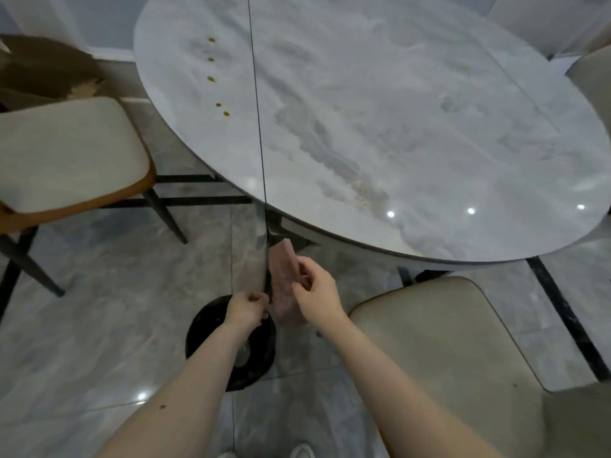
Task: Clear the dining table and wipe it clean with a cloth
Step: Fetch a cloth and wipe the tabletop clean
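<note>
The round grey marble dining table carries a row of several small yellow-brown spots near its left edge and a faint yellowish smear near the front edge. Below the table's front edge, my right hand grips a folded pink cloth held upright. My left hand is curled and pinches the cloth's lower left edge. Both hands hover over a black round bin on the floor.
A cream chair with an orange rim stands at the left. Another cream chair is at the lower right, close to my right arm. More chairs stand at the table's far right. The floor is glossy grey tile.
</note>
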Tool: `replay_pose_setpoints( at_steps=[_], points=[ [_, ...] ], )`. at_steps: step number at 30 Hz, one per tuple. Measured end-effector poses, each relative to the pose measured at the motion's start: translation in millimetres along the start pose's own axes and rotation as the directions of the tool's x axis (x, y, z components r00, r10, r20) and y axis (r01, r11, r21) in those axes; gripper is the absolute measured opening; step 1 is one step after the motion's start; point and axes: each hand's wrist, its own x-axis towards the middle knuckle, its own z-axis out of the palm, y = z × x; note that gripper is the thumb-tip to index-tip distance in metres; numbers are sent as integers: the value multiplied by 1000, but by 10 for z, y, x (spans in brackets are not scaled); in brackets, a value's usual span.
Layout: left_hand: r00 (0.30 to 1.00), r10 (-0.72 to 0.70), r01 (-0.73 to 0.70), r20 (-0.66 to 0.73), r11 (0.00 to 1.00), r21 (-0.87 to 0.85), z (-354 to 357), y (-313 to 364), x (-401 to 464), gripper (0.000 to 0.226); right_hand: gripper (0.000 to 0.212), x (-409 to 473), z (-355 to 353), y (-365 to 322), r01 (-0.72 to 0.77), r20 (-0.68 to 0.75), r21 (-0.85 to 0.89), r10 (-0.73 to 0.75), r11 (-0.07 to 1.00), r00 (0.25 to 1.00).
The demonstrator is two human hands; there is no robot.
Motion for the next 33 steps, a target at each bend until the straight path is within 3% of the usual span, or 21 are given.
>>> replay_pose_setpoints(
  at_steps=[4,7,12,15,17,21,25,33],
  points=[
    [998,-35,37,-61,999,39,-82,-622,399,20,42,108,488,652,-149,42,-24,150,989,988],
    [994,-54,62,-90,994,91,-124,-1091,782,10,45,257,836,1129,-193,63,-13,194,981,979],
    [953,-66,166,-296,931,325,-267,-1961,1547,50,42,556,1419,1935,-210,108,1,209,978,972],
    [865,-89,341,-494,827,446,-341,-2376,1800,76,40,695,1714,2320,-197,99,-4,196,980,976],
    [838,-135,426,-528,768,479,-343,-2580,1900,78,41,740,1841,2492,-174,87,1,173,985,981],
    [825,-195,468,-531,761,448,-374,-2722,1991,42,42,747,1974,2672,-177,100,-20,178,984,979],
    [917,-210,363,-339,795,487,-379,-2611,1854,24,47,679,1940,2535,-247,112,-44,250,968,962],
    [960,-192,264,-203,860,436,-117,-2133,1214,24,43,387,1534,1970,-229,92,-24,230,973,969]
  ],
)
